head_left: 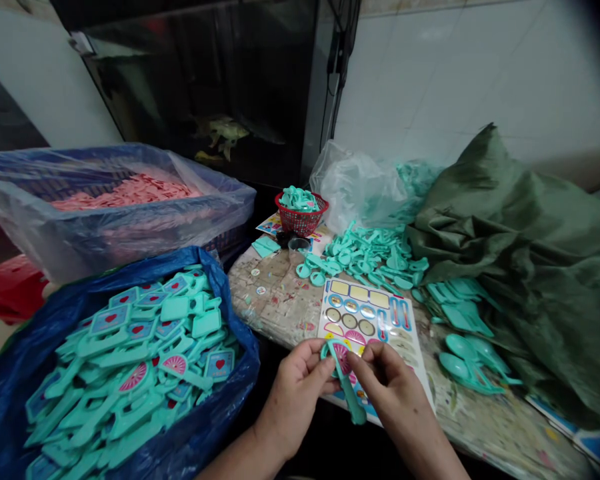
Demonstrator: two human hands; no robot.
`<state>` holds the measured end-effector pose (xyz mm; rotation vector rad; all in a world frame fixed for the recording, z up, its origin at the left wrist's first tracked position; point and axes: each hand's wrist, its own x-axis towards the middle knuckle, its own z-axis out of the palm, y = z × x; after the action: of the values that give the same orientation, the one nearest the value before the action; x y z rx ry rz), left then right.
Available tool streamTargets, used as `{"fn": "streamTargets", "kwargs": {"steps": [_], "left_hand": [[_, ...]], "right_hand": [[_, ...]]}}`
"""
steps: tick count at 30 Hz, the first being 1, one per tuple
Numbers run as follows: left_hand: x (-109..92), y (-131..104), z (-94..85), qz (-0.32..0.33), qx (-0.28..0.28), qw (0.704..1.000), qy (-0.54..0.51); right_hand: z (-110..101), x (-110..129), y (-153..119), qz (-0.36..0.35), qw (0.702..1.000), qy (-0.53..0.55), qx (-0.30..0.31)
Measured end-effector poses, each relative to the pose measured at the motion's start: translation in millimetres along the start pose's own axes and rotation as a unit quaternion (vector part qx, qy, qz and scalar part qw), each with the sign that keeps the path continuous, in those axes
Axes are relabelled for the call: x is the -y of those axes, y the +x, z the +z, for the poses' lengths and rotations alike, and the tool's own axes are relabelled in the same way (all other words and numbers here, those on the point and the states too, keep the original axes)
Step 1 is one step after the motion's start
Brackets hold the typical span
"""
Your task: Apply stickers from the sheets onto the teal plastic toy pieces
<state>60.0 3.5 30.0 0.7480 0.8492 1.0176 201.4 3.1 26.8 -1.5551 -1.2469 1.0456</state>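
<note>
A teal plastic piece [353, 398] with a pink fan-shaped sticker is held above the front edge of the sticker sheet [411, 333]. My left hand [300, 387] pinches the round end of the piece between thumb and fingers. From the other side, my right hand [397, 387] presses thumb and fingertips at the edge of the pink sticker [341, 357]. The sheet lies on the worn table [280, 313] and carries rows of yellow, blue, pink and round stickers.
Left of the table, a blue bag [240, 347] holds many stickered teal pieces. Behind it stands a plastic-lined crate [215, 193] of pink pieces. A red basket [300, 222], a clear cup [299, 249], loose teal pieces [375, 253] and green cloth [520, 233] occupy the table.
</note>
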Motion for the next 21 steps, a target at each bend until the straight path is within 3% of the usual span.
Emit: {"fn": "streamTargets", "kwargs": {"steps": [9,15,21], "left_hand": [[0,0,-1.9,0.004,0.006,1.0,0.012],[2,-1,0.1,0.006,0.001,1.0,0.011],[9,0,4.1,0.043,-0.08,0.994,0.059]], "right_hand": [[-1,-5,-1,0.001,1.0,-0.008,0.002],[-1,-4,-1,-0.036,0.996,-0.079,-0.011],[-15,-24,4,-0.098,0.971,-0.217,0.009]]}}
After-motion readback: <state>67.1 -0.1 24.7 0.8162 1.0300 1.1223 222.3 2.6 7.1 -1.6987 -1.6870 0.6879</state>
